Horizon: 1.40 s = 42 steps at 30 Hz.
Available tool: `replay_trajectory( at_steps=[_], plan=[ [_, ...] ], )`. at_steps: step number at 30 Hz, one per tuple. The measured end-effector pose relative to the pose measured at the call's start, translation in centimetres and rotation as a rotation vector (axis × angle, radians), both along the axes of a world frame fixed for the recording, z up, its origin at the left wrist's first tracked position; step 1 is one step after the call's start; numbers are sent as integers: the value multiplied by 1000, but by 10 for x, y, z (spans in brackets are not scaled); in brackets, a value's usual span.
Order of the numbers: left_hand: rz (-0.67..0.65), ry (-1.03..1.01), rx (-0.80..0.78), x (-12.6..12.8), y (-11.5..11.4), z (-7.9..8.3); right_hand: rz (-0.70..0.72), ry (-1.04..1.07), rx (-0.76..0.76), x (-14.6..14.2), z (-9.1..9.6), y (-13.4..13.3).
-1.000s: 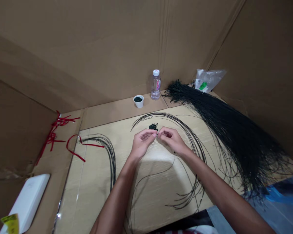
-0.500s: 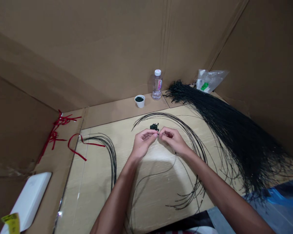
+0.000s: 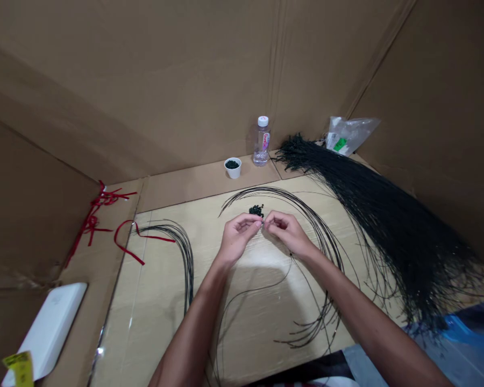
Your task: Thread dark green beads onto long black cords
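Left hand (image 3: 236, 236): closed to a fine pinch, thumb against forefinger, the other fingers loosely curled. The tips point to 3 o'clock and meet those of the other hand. What sits in the pinch is too small to make out.
Right hand (image 3: 286, 231): closed to the same pinch, tips pointing to 9 o'clock. A single black cord (image 3: 284, 271) comes out from under its heel, so it appears to be held in this hand.
Meeting point: the two sets of fingertips touch over the middle of the pale table board (image 3: 165, 301).
Cord, long axis: leaves the right wrist toward 6 o'clock, then bends in a long sweep to 7 o'clock, passing under the left forearm to the near edge.
Loose bead pile (image 3: 256, 210): small dark beads at 12 o'clock from the fingertips, just beyond them and not touched. The left fingertips are marginally nearer.
Arc of cords (image 3: 306, 207): curves over the hands from 11 o'clock round to 4 o'clock.
Second arc of cords (image 3: 185, 252): at 9 o'clock, well apart from the left hand.
Large cord bundle (image 3: 387, 215): at 2 to 4 o'clock, lying diagonally.
White cup (image 3: 233, 167): holds dark beads, at 11 o'clock, well apart.
Water bottle (image 3: 262, 141): upright at 12 o'clock, against the cardboard wall (image 3: 165, 80).
Red ribbons (image 3: 92, 220): far out at 9 o'clock.
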State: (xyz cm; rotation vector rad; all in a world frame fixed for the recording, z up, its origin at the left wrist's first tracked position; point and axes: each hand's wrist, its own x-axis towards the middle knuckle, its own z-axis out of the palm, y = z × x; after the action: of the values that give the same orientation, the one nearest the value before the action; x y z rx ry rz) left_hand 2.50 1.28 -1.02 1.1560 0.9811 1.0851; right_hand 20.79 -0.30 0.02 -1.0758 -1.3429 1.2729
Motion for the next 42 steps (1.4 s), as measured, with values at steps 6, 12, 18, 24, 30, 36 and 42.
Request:
replay_trajectory(
  at_steps=[6, 12, 18, 24, 30, 36, 42],
  plan=[
    [-2, 10, 10, 0, 0, 0, 2, -10, 0, 1, 0, 1],
    [-48, 18, 0, -2, 1, 0, -12, 10, -14, 0, 0, 0],
    [-96, 23, 17, -5, 2, -3, -27, 7, -21, -1, 1, 0],
    [-96, 33, 30, -5, 2, -4, 0, 16, -7, -1, 3, -1],
    [-83, 16, 7, -4, 3, -3, 3, 18, -1, -1, 1, -1],
    [-90, 9, -1, -5, 3, -4, -3, 11, 0, -1, 0, 0],
    [-87, 0, -15, -5, 3, -5, 8, 4, 10, -1, 2, 1]
  ],
)
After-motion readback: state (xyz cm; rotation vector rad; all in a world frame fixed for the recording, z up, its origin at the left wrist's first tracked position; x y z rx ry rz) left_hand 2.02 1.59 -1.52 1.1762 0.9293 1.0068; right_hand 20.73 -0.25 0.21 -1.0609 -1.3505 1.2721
